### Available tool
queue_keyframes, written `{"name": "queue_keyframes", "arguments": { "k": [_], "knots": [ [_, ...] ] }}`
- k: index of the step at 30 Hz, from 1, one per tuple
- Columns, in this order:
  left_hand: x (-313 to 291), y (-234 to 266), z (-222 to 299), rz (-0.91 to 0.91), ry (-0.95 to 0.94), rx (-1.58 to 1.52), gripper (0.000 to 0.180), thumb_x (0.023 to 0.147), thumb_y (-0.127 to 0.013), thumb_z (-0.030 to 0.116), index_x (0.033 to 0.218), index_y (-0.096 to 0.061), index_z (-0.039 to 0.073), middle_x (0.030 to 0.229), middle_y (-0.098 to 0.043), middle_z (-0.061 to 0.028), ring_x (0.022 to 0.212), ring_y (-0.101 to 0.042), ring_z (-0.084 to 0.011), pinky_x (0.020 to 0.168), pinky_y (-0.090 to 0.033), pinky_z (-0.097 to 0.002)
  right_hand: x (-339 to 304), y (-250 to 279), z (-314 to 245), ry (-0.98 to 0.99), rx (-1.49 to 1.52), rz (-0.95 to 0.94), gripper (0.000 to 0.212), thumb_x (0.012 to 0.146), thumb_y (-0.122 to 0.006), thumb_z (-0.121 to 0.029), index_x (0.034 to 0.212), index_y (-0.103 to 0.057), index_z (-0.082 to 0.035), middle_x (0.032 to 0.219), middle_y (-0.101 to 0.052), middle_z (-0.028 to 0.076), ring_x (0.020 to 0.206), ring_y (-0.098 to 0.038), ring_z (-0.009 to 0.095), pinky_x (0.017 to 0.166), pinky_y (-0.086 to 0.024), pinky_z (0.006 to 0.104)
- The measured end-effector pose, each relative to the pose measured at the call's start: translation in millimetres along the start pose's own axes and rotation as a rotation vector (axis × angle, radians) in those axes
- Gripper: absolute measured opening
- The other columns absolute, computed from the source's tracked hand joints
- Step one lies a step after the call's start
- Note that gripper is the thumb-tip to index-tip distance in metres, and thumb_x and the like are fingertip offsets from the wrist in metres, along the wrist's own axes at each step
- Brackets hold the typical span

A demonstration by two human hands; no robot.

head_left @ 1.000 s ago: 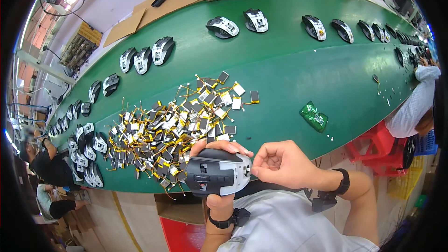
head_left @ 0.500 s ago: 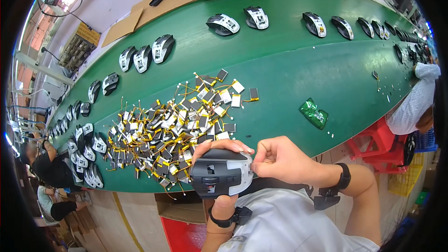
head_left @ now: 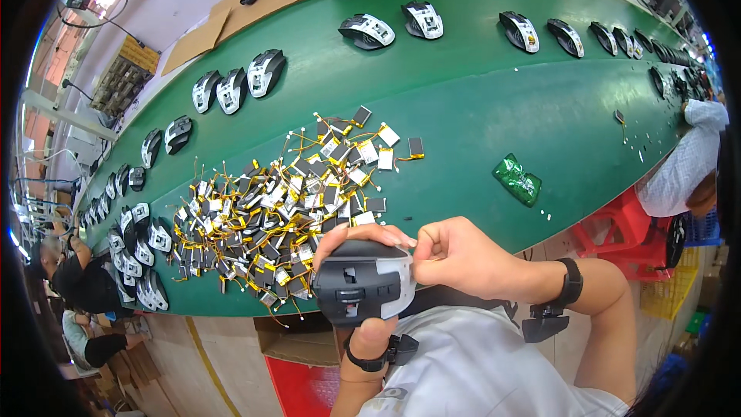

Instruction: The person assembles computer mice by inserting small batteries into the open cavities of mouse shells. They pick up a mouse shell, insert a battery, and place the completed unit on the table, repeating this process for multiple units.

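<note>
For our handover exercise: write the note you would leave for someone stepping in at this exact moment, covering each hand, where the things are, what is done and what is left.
Left hand: grips a black and grey computer mouse shell from behind, held up at the near edge of the green table.
Right hand: fingertips pinched at the shell's right edge; what they pinch is too small to tell.
Things: pile of small flat batteries with yellow wires on the table just beyond the hands; rows of mouse shells further out; green packet to the right.
Done: one shell picked up.
Left: whatever the pinch is fitting; a big battery pile remains.
</note>
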State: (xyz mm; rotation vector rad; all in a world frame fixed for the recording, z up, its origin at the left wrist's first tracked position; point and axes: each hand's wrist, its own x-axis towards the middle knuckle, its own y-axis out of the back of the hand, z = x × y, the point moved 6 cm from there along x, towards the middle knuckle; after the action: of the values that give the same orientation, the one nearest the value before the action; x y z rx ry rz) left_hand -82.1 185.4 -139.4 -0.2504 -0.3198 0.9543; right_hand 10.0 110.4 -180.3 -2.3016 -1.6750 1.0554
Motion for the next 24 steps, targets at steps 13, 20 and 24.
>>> {"name": "queue_keyframes", "arguments": {
  "k": [13,20,24],
  "knots": [
    [9.9,9.2,-21.4,-0.134,-0.002,-0.325,0.098,0.071,-0.072,0.068,0.138,-0.032,0.009,0.105,-0.055,-0.0189,0.092,-0.060,-0.0332,0.082,-0.053,-0.0476,-6.9,11.0,1.0,-0.022,0.038,-0.067,0.028,0.089,-0.072,-0.019,0.104,-0.062,0.004,0.081,-0.064,0.002,0.066,-0.057,0.006,0.054,-0.045,0.0205],
    [7.4,9.3,-27.0,-0.170,0.020,-0.359,0.097,0.069,-0.074,0.064,0.137,-0.032,0.008,0.102,-0.056,-0.0194,0.089,-0.061,-0.0339,0.080,-0.053,-0.0468,-6.3,11.2,3.1,-0.112,-0.035,-0.084,0.022,0.086,-0.072,-0.015,0.097,-0.062,0.001,0.079,-0.064,0.001,0.064,-0.055,0.004,0.052,-0.043,0.0195],
    [4.5,4.0,-27.4,-0.123,0.097,-0.402,0.096,0.069,-0.074,0.063,0.136,-0.033,0.008,0.102,-0.056,-0.0196,0.088,-0.061,-0.0337,0.079,-0.053,-0.0463,-3.0,11.5,9.8,-0.040,-0.013,-0.091,0.019,0.085,-0.071,-0.015,0.090,-0.059,-0.001,0.077,-0.063,0.000,0.062,-0.054,0.004,0.051,-0.041,0.0195]
  ]
}}
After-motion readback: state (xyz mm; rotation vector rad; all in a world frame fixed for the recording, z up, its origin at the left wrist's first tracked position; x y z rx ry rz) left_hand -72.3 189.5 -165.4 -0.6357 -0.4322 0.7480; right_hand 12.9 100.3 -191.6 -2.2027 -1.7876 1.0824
